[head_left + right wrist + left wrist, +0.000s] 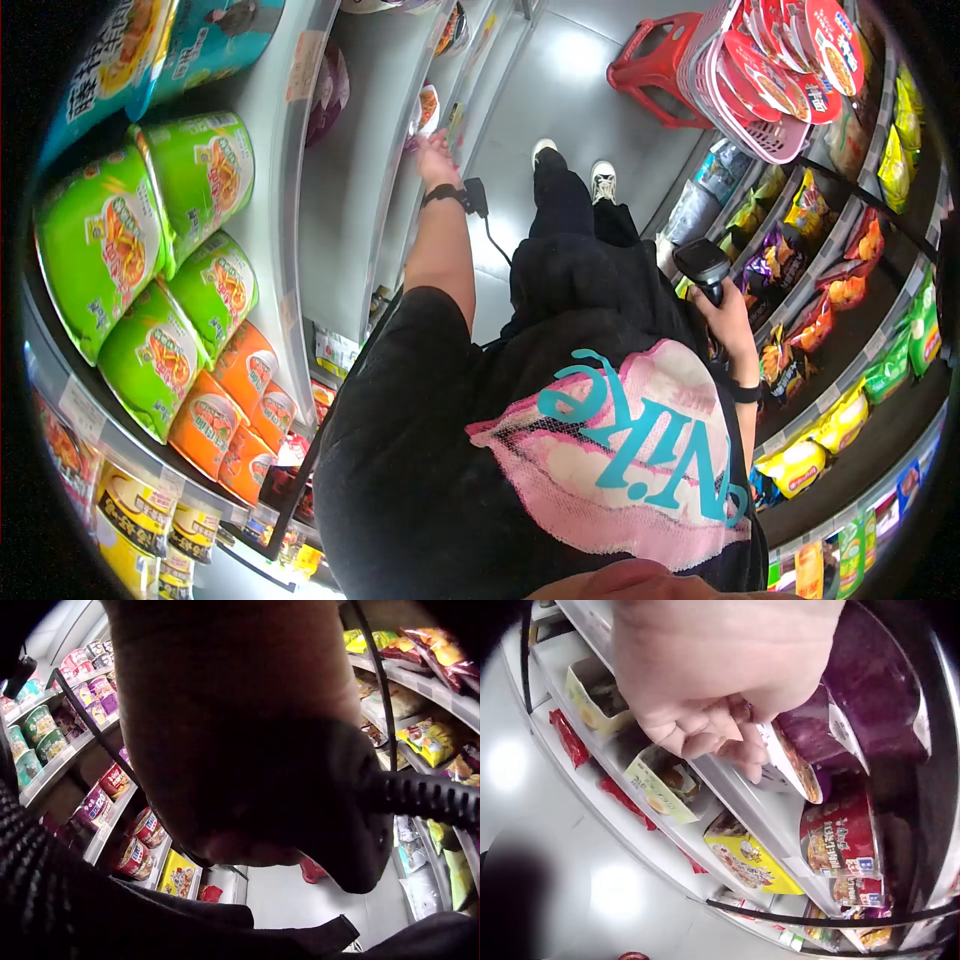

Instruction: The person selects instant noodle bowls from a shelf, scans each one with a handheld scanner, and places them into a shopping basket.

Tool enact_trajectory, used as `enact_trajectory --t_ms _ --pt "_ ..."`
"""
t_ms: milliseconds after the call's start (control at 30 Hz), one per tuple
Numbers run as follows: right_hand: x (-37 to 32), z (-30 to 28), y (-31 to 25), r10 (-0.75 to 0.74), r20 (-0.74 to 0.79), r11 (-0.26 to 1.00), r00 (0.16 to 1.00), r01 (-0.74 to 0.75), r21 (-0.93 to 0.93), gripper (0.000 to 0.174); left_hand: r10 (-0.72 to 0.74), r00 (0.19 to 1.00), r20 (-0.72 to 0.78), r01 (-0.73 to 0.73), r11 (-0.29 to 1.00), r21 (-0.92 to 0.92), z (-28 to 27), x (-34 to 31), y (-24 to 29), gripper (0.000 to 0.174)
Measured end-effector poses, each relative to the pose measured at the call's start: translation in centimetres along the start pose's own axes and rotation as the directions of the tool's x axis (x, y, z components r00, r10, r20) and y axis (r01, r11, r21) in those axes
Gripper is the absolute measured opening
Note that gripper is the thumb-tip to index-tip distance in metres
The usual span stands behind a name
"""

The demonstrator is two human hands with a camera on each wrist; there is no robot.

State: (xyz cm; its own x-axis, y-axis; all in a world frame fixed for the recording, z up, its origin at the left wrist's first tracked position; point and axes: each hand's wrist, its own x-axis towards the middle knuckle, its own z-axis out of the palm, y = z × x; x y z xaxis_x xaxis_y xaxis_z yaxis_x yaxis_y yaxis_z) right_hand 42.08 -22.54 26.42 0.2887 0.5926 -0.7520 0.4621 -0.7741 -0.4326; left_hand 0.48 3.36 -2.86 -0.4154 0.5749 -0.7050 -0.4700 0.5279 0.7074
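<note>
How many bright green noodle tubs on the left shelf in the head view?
4 visible: upper-left tub, upper-right tub, lower-left tub, lower-right tub, above the orange tubs in the picture. More may be hidden behind.

Worn: black T-shirt (400,430), left sleeve (420,320) short, ending well back from the fingers (694,742). Front print (640,450): large pink lips, mesh-textured, overlaid with turquoise lettering (640,455), not fully legible. Behind the left hand's (438,165) fingers: black wrist strap (441,193), small black box (476,196), thin black cable (495,241). Behind the right hand's (732,325) fingers: black wristband (745,394). Well below the fingers: black trousers (565,205), dark shoes (603,182) with white toes.
</note>
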Motion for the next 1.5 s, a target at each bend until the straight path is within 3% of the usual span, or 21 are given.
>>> enact_trajectory --t_ms 267,433,500,600,767,900,967,1133,1300,1433,1500 --pt "0.0 -0.6 0.8 -0.066 -0.007 0.998 0.998 0.066 -0.009 0.039 -0.037 0.997 0.066 0.032 0.996 0.083 -1.8 -3.4 -2.6 0.044" --pt "-0.4 -1.3 0.8 -0.137 -0.006 0.991 0.991 0.137 -0.004 0.038 -0.065 0.992 0.110 0.051 0.991 0.126 -3.0 -6.1 -1.1 0.044" --pt "-0.2 -1.4 1.3 -0.156 -0.005 0.988 0.988 0.156 0.004 0.037 -0.027 0.993 0.115 0.022 0.998 0.052 -4.0 -6.0 -1.0 0.041" --pt "0.0 -1.6 1.4 -0.221 -0.020 0.974 0.975 0.220 -0.049 0.036 0.045 0.978 0.202 -0.060 0.996 0.069 -4.6 -8.6 1.4 0.038" --pt "-0.3 -2.2 0.3 -0.221 0.052 0.975 0.974 0.220 0.024 0.036 0.112 0.965 0.238 -0.138 0.986 0.097 -3.6 -10.9 4.0 0.037" --pt "-0.2 -2.7 0.4 -0.299 0.026 0.954 0.954 0.299 -0.013 0.034 0.069 0.972 0.223 -0.088 0.993 0.076 -2.9 -8.9 5.1 0.036" --pt "-0.2 -3.2 1.0 -0.285 0.031 0.958 0.958 0.284 0.024 0.033 0.019 0.985 0.173 -0.023 1.000 0.018 -2.9 -7.8 4.6 0.036" --pt "-0.3 -3.9 1.5 -0.287 0.029 0.957 0.957 0.286 0.047 0.034 0.020 0.983 0.183 -0.013 0.999 -0.038 -3.2 -8.5 3.7 0.037" --pt "0.2 -4.3 1.8 -0.357 0.012 0.934 0.934 0.356 0.044 0.033 -0.005 0.976 0.218 -0.004 0.999 0.044 -4.7 -12.9 2.7 0.034" --pt "-0.6 -4.4 -0.1 -0.412 0.052 0.911 0.910 0.411 0.029 0.034 -0.048 0.943 0.330 -0.018 0.981 0.194 -6.4 -16.0 2.8 0.036" --pt "-1.0 -4.2 -1.1 -0.522 0.099 0.853 0.847 0.518 0.067 0.033 -0.095 0.928 0.359 -0.053 0.922 0.382 -6.9 -18.4 2.9 0.037"
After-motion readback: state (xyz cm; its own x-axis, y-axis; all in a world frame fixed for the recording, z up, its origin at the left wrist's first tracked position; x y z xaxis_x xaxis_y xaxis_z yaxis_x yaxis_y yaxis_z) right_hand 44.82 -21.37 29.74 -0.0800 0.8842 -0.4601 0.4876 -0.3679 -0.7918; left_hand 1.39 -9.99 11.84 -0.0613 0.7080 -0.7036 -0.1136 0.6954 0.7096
